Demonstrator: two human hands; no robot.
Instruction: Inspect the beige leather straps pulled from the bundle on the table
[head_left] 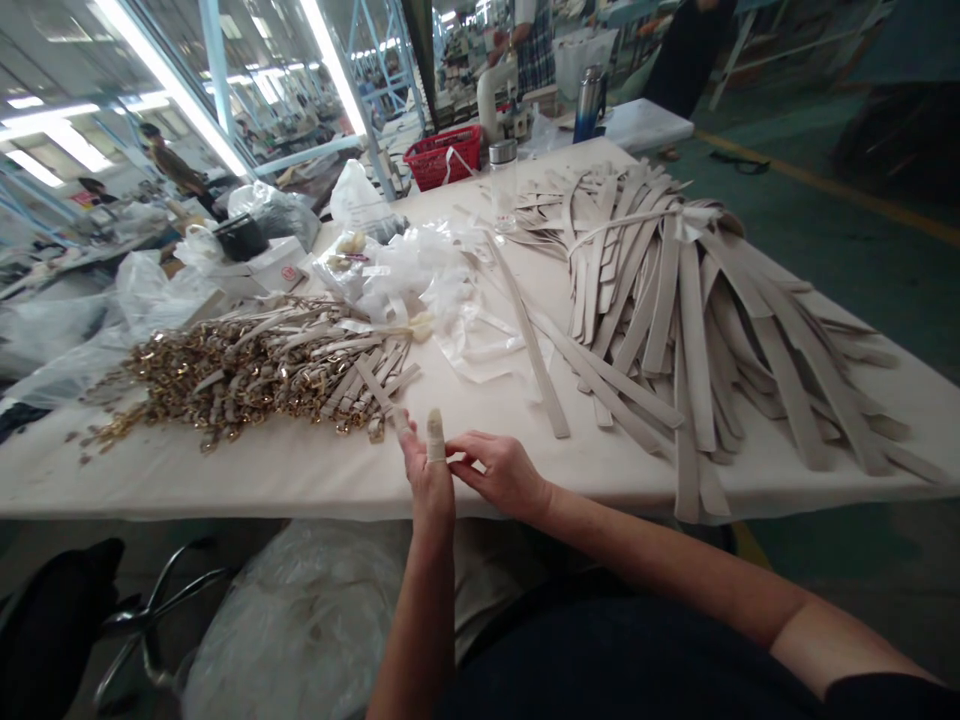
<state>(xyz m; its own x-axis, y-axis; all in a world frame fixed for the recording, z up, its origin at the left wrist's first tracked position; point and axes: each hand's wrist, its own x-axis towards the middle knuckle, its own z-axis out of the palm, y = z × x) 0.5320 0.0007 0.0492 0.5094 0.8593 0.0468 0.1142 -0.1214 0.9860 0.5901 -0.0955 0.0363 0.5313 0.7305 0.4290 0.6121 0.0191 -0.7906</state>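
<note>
My left hand (429, 490) is raised over the table's front edge, thumb and fingers apart, with beige wrapping around its thumb and a fingertip. Against the base of the thumb wrapping, my right hand (506, 472) has its thumb and forefinger pinched together; what lies between them is too small to make out. Just beyond the left fingertips is a heap of short beige straps with gold-coloured metal fittings (247, 375). Long flat beige strips (697, 330) are bundled on the right, tied near their top. A few loose strips (529, 340) lie in the middle.
Crumpled clear plastic (420, 265), a glass bottle (503, 180), a red basket (442, 158) and a blue flask (589, 103) stand toward the back of the cream table (300, 475). A chair base (154, 610) is at lower left. Other people are in the background.
</note>
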